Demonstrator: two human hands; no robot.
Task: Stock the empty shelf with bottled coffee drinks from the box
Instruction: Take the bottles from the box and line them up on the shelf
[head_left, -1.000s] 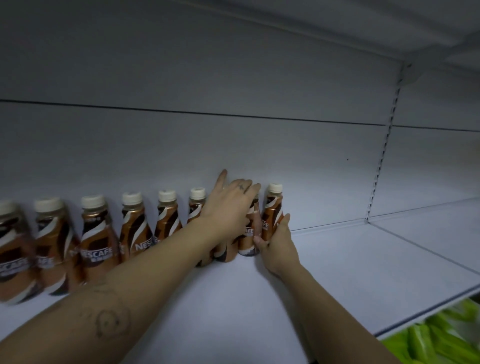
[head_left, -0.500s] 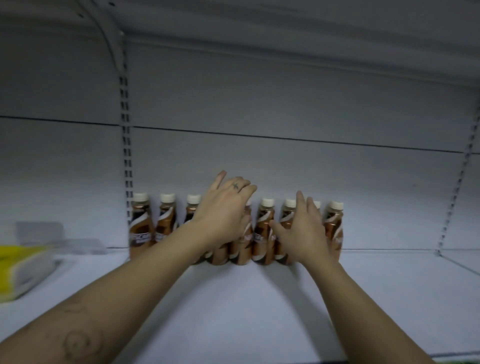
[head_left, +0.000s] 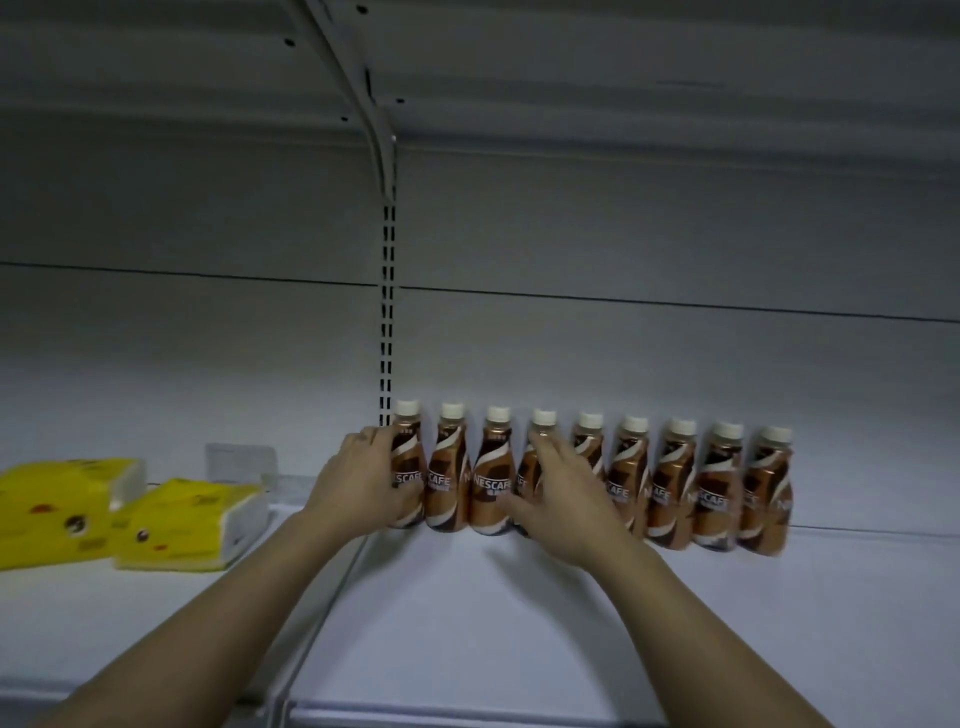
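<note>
Several brown coffee bottles (head_left: 717, 493) with cream caps stand upright in one row against the back wall of the white shelf (head_left: 467, 623). My left hand (head_left: 358, 488) wraps the left side of the leftmost bottle (head_left: 408, 467). My right hand (head_left: 563, 499) is around the fourth bottle (head_left: 540, 431) from the left, with fingers also spread in front of its neighbours. The box is out of view.
Two yellow tissue packs (head_left: 182, 525) lie on the neighbouring shelf section to the left, with a clear plastic tag holder (head_left: 239, 462) behind them. A slotted upright (head_left: 387, 312) and a bracket (head_left: 374, 130) divide the sections. Another shelf hangs overhead.
The view has swung left, showing the row's left end and the tissue packs. Both hands have shifted left along the row, the left to the first bottle, the right to the fourth.
</note>
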